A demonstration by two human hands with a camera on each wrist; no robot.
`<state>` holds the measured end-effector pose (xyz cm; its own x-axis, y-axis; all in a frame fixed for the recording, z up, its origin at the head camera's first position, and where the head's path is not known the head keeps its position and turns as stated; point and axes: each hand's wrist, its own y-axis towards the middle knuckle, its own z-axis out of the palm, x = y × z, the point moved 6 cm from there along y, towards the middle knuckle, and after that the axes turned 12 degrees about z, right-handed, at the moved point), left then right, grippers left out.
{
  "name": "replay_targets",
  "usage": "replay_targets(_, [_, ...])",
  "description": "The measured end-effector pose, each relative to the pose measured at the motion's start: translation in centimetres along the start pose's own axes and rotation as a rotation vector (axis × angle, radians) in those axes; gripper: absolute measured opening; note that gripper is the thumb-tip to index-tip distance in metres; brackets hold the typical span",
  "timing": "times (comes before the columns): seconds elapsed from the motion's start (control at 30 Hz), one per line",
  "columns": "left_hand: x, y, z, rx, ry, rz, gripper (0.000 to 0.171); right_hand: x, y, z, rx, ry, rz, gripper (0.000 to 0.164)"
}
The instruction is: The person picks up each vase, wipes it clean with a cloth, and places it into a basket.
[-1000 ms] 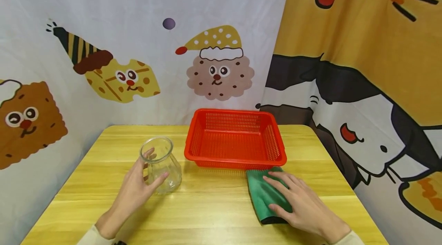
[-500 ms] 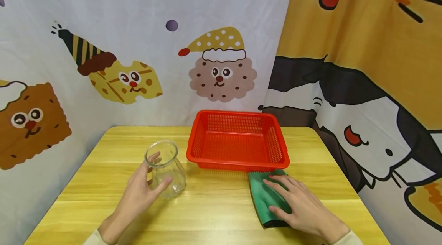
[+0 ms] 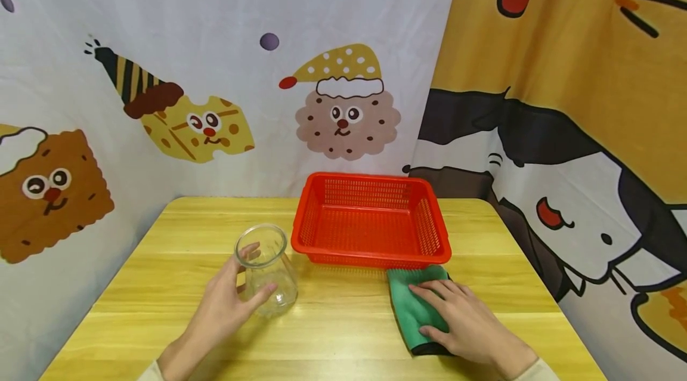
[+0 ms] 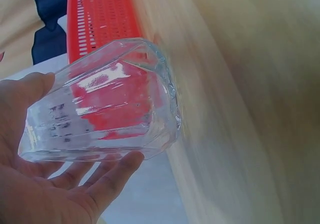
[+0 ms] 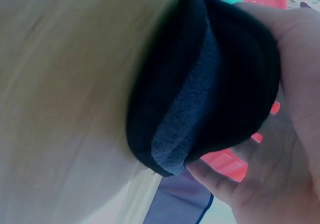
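A clear glass jar point(image 3: 275, 285) with a wide rim stands at the left of the table, tilted slightly in the head view. My left hand point(image 3: 222, 300) holds it from the left, thumb across the near side and fingers behind, seen through the glass. The left wrist view shows the jar's thick base point(image 4: 170, 93) close to the wood. On the right, my right hand point(image 3: 464, 318) grips a green cloth point(image 3: 405, 303) with a black edge, fingers bent over its top and thumb at its near end. In the right wrist view, the cloth's dark underside point(image 5: 240, 83) bulges up into the palm.
A red plastic basket point(image 3: 370, 259) with slotted walls sits at the back middle, nothing visible inside. The cloth's far end lies right at its front rim. The yellow wooden table point(image 3: 333, 321) ends at printed curtains point(image 3: 214, 23) behind and on both sides.
My left hand has shifted the jar to the right and slightly nearer. My right fingers have drawn in on the cloth, which has bunched a little. The head view has turned slightly.
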<state>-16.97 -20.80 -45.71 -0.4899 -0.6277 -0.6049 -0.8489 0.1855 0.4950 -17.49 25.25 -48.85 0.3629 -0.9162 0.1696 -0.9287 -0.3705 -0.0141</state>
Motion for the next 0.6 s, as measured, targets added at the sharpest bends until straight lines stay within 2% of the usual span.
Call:
replay_targets(0.27, [-0.6,0.0,0.6,0.013,-0.02,0.013,0.081,0.2,0.5,-0.1,-0.033,-0.018,-0.028,0.069])
replay_targets(0.6, [-1.5,-0.1,1.5,0.038,-0.034,0.027,0.081,0.3,0.9,-0.3,-0.101,-0.028,-0.08,0.047])
